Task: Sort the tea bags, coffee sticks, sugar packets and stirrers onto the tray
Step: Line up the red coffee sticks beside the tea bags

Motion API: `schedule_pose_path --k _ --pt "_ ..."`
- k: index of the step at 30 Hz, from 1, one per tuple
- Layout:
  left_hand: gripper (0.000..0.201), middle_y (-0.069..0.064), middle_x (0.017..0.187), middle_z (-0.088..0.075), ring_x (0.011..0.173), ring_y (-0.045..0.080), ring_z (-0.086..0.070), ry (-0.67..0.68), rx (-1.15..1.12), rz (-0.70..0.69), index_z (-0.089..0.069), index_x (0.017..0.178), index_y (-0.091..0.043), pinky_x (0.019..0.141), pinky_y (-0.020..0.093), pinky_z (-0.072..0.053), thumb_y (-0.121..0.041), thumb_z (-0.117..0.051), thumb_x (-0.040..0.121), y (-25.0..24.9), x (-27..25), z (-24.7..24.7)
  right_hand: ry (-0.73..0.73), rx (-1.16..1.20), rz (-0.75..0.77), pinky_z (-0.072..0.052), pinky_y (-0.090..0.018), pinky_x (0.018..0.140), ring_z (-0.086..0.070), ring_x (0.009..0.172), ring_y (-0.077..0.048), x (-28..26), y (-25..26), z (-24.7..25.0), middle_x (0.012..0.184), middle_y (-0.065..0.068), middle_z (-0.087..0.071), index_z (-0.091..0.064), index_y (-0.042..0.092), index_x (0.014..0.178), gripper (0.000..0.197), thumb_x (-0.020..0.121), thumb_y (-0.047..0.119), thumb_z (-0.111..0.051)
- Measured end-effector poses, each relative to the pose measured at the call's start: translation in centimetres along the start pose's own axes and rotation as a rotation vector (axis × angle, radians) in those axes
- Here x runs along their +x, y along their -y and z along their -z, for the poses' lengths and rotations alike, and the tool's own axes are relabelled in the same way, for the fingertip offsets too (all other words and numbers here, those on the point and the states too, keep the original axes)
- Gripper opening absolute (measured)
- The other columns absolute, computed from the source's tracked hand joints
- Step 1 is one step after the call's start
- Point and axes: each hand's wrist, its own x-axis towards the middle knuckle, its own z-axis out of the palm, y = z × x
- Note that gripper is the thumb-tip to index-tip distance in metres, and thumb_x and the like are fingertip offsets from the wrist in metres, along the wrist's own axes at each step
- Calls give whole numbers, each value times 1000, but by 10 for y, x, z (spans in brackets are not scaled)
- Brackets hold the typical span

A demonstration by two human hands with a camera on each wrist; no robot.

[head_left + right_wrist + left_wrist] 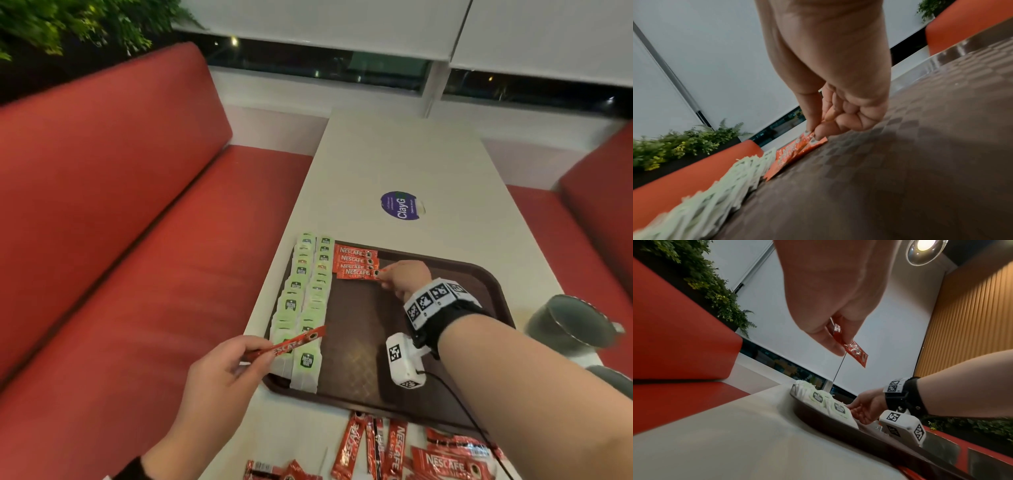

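Head: right hand (407, 277) pinches coffee stick (358, 273) beside tea bags (306, 301).

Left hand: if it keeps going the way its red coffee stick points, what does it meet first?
Probably the two rows of green-labelled tea bags on the brown plastic tray; the left hand holds the red coffee stick above them, so depth is uncertain.

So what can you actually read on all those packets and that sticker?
"NESCAFE CLASSIC": red coffee sticks on the tray
"NESCAFE": loose coffee sticks on the table
"ESCAFE", partly covered: stick in the left hand
"ClayG": purple round sticker; its small print is unreadable
Green tea bags: dark labels too blurred
Wristband: only square code markers
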Motion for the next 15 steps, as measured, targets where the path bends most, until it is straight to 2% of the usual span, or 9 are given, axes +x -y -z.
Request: schedule_pose_path --k 2,5,7,8,9,11,15 --pt "34 -9 76 -70 65 3 -59 8 -4 0 -72 75 -36 59 10 -42 -2 -73 78 4 0 1 11 -55 -27 -44 -15 46 -54 59 -8 9 0 -3 78 -3 -62 -67 8 96 11 88 5 -61" --pt "37 -16 71 -67 61 1 -57 1 9 -10 -71 77 -38 56 8 -40 -1 -74 76 4 -2 0 -16 -203 -25 -44 -17 51 -58 65 -13 21 0 -7 107 -15 -68 -65 1 114 28 87 10 -63" --pt "38 -16 71 -67 61 1 -59 -4 15 -14 -71 78 -39 57 8 -41 -1 -74 76 3 -2 1 -24 -196 -66 -44 -18 56 -65 88 -23 20 6 -11 115 -15 -65 -63 5 117 29 90 15 -60" --pt "39 -16 71 -68 61 1 -59 -5 11 -15 -71 78 -39 57 8 -41 0 -74 76 4 -1 1 -50 -147 -118 -44 -19 62 -64 97 -25 21 8 -11 117 -14 -64 -62 9 116 26 94 20 -55" --pt "39 -14 72 -69 61 1 -60 -4 2 -15 -71 78 -39 58 7 -41 0 -74 76 3 -1 1 -63 -146 -131 -42 -22 69 -62 99 -26 23 11 -12 118 -12 -63 -61 12 110 23 97 27 -48" --pt "38 -13 73 -69 61 0 -60 -5 -3 -15 -72 78 -38 58 7 -42 1 -73 77 2 0 2 -129 -278 -113 -38 -26 75 -61 95 -23 24 10 -19 114 -7 -65 -58 13 94 30 99 39 -42" --pt "40 -16 71 -68 62 0 -60 -12 18 -17 -71 80 -38 58 6 -41 1 -73 76 -1 0 3 -133 -434 -31 -37 -27 74 -60 99 -24 38 6 -22 109 -7 -64 -61 10 108 35 97 38 -43"
